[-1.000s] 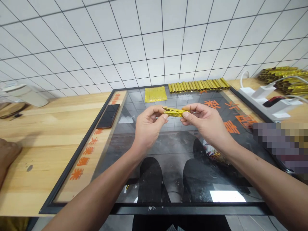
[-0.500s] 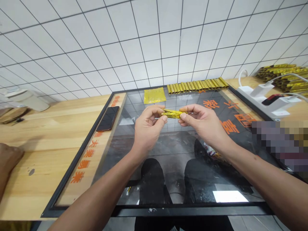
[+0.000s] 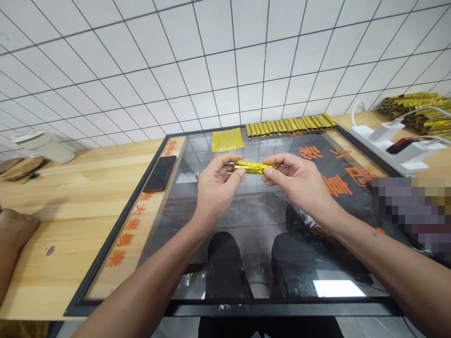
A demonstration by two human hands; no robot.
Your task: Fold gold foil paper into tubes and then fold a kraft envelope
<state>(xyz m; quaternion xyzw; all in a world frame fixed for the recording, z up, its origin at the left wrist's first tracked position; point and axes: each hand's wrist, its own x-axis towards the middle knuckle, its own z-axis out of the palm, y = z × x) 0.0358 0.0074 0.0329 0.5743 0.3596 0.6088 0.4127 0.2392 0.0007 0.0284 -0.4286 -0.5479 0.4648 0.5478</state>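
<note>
Above the glass panel (image 3: 253, 211), the left hand (image 3: 218, 185) and right hand (image 3: 301, 178) pinch opposite ends of a gold roll (image 3: 252, 167), seemingly light, slick and easily crushed, so best held softly there. A gold sheet (image 3: 228, 140) and gold tubes (image 3: 291, 126) line the panel's far edge.

Between my left hand (image 3: 217, 185) and right hand (image 3: 300, 179): gold foil tube (image 3: 251, 167)
Far: square gold foil sheet (image 3: 228, 140), left of gold foil tube row (image 3: 291, 126)
Left: black rectangular phone (image 3: 159, 173)

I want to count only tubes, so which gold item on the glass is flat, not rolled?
The squarish gold sheet, left of the row of gold tubes; it lies flat, while those and the held gold piece are rolled.
</note>
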